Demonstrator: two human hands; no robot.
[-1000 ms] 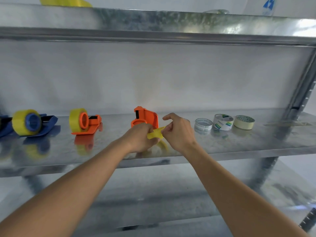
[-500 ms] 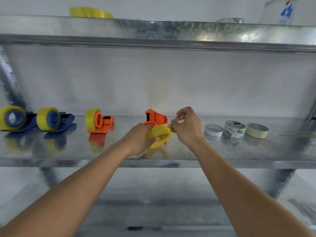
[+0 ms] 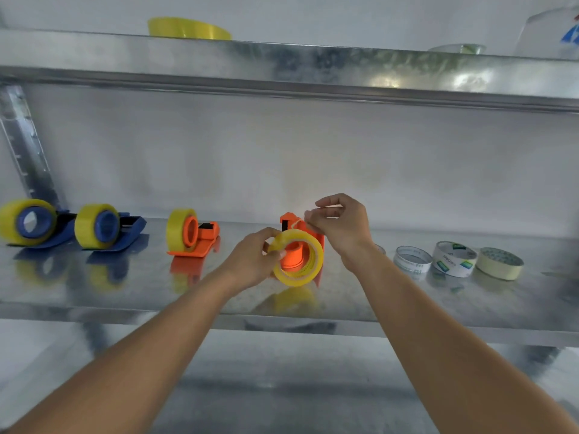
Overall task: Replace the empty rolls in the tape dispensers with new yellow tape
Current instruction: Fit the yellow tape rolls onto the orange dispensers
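Observation:
A new yellow tape roll (image 3: 308,272) is tilted in front of an orange dispenser (image 3: 289,221) on the middle shelf, its hole around the orange hub (image 3: 291,257). My left hand (image 3: 253,261) grips the roll's left rim. My right hand (image 3: 340,227) pinches the roll's loose tape end just above it, near the dispenser's top. To the left stand another orange dispenser (image 3: 191,233) and two blue dispensers (image 3: 103,227) (image 3: 29,222), each loaded with yellow tape.
Three empty or near-empty rolls (image 3: 410,260) (image 3: 454,258) (image 3: 499,263) lie on the metal shelf (image 3: 94,292) to the right. Another yellow roll (image 3: 188,28) lies on the upper shelf (image 3: 282,67). An upright post (image 3: 25,145) stands at the left.
The yellow roll has turned from edge-on to face-on and moved over the orange dispenser's hub. My right hand has lifted with the tape end. The view shifted left, showing a second blue dispenser.

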